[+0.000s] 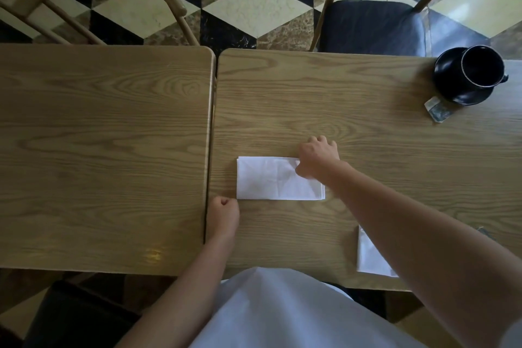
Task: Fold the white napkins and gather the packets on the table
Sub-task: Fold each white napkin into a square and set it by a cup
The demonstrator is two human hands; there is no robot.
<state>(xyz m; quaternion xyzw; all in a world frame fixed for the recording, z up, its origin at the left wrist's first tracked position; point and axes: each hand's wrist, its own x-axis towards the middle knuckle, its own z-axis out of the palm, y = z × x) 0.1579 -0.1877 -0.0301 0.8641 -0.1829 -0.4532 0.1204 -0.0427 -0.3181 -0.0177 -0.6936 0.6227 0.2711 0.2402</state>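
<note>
Head view: found the white napkin (278,179) lying flat on the right-hand table (367,133) as a folded rectangle, directly between the two hands. Saw the right hand (317,158) curled at the napkin's far right corner, fingers (324,142) bent down past the far edge, thumb side pressing or pinching the cloth; hard to tell which. Saw the left hand (223,213) clenched just beside the near left corner, apparently pinching that corner, grasp unclear. Noticed a second napkin (370,257) near the right forearm, partly hidden, and a packet (437,111) tucked beside the saucer (463,93), well beyond the fingers. Judged best: edges aligned, crease flattened before the next fold.
</note>
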